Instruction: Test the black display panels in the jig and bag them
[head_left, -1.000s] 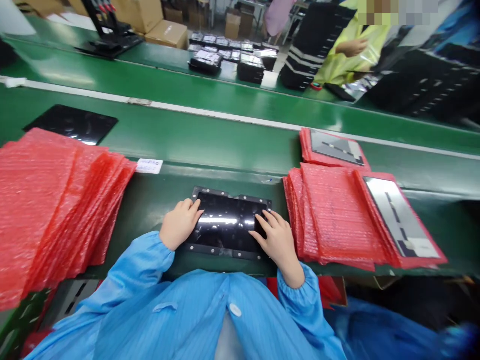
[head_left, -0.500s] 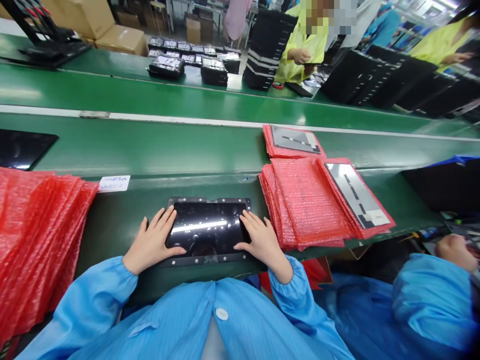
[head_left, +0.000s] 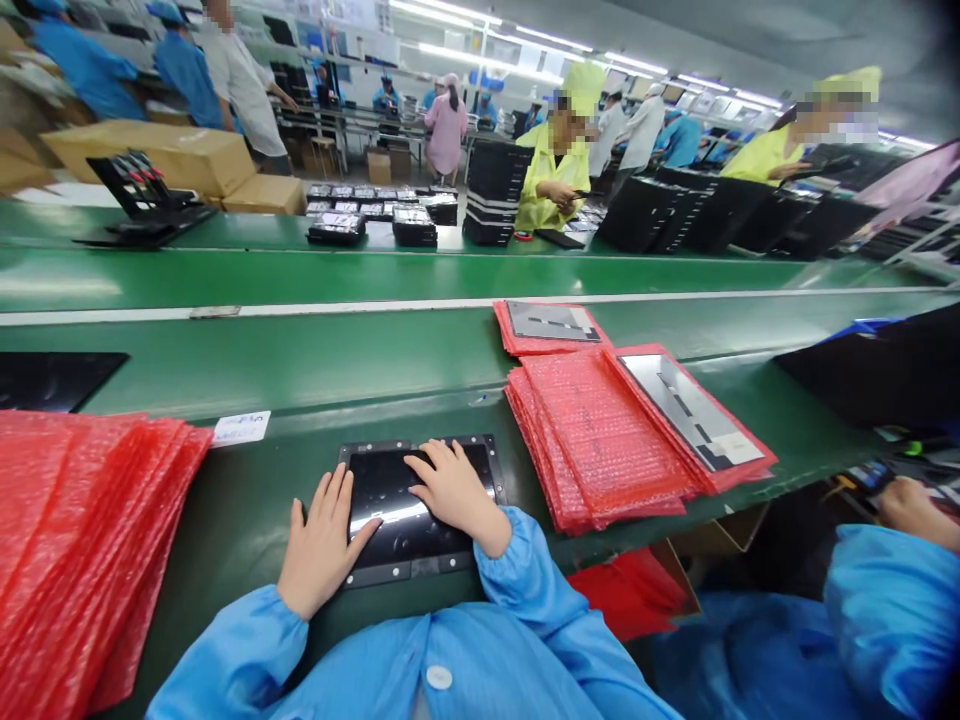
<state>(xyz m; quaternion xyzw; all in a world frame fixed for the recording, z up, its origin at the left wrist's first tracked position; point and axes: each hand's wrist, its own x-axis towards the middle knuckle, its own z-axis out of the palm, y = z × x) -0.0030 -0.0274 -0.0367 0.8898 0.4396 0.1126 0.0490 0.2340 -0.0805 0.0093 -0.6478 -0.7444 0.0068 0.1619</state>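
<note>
A glossy black display panel (head_left: 386,545) lies on the green bench in front of me, set in a dark frame (head_left: 375,575) with small round studs along its edges. My left hand (head_left: 319,540) rests on the panel's left edge, fingers stretched out and thumb over the glass. Across the upper right of the glass lies my right hand (head_left: 454,490), its fingers spread and hiding part of the surface. Neither hand grips anything. Right of the frame is a stack of red bubble-wrap bags (head_left: 592,435), topped by a grey panel with a black strip (head_left: 686,410).
More red bubble-wrap bags (head_left: 82,530) are heaped at the left beside a white label (head_left: 241,428). A dark panel (head_left: 60,380) lies behind them. A second grey panel (head_left: 551,322) sits farther back. At the right is a co-worker's blue sleeve (head_left: 892,600); people stand across the bench.
My right hand has moved left from the panel's right edge onto the glass. My left hand stays at the left edge. The camera view has tilted up, showing more of the room.
</note>
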